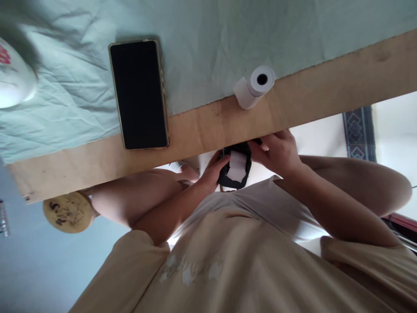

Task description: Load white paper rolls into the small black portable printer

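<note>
Counter (293, 108): wood top w/ pale green cloth (202, 48) over most of it, bare wood strip along the near edge. Person's beige shirt (247, 261) fills the lower part of the view, bare knees showing below the counter edge.

Black phone (139, 94) lies flat, screen dark, half on cloth, half on the wood strip, well apart from the hands. White rounded object (14, 80) w/ red print at far left on the cloth, blurred, can't tell what it is. Round wooden piece (67, 212) w/ dark drawing sits below the counter at left.

Both forearms come in from the sides, elbows bent, wrists meeting just under the counter edge in front of the body.

Left hand (213, 171): fingers curled round the left side of the black device (235, 169), thumb on its front edge. Right hand (280, 152): fingers bent over the device's top right corner, gripping it. Device sits between the two hands, touching both, held over the lap, off the counter. White paper (237, 167) shows in its open middle.

White paper roll (254, 86) lies on its side on the counter edge, near above the hands, not touching them.
</note>
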Demonstrator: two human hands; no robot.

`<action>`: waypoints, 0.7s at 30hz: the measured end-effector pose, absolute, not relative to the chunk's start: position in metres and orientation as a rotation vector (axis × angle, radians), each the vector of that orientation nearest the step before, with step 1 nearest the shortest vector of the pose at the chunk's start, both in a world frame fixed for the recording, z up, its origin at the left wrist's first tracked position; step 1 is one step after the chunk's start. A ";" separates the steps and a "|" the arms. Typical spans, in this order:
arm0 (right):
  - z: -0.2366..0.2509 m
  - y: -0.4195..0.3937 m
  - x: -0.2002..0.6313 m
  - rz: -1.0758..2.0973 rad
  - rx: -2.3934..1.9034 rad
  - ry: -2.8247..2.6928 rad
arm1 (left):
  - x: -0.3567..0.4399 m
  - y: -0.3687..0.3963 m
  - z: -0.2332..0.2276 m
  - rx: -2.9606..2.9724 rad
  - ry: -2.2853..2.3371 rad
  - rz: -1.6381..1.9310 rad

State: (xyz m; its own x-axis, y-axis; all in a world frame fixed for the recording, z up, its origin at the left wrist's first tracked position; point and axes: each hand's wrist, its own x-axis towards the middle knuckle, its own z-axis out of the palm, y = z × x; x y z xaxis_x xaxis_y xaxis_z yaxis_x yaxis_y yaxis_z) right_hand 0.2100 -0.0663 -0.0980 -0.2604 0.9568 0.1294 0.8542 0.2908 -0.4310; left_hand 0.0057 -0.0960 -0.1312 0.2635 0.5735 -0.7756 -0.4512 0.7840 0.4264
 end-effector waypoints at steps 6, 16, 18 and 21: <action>-0.088 -0.071 0.191 0.458 -1.882 -2.499 | 0.007 -0.098 -0.134 0.146 1.127 0.686; -0.075 -0.083 0.171 0.868 -1.924 -2.666 | 0.006 -0.101 -0.136 0.194 1.138 0.721; -0.077 -0.079 0.171 0.931 -1.956 -2.639 | 0.006 -0.101 -0.135 0.203 1.138 0.718; -0.077 -0.074 0.172 1.030 -1.976 -2.564 | 0.008 -0.101 -0.133 0.202 1.140 0.710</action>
State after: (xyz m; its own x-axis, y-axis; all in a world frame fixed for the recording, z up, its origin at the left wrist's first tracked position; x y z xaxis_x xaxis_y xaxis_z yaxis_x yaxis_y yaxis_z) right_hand 0.1723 -0.0742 -0.0768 -0.3018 0.7873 -0.5377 0.9405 0.1535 -0.3031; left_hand 0.0080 -0.1007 -0.1333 0.2289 0.6094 -0.7591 -0.4122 0.7671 0.4916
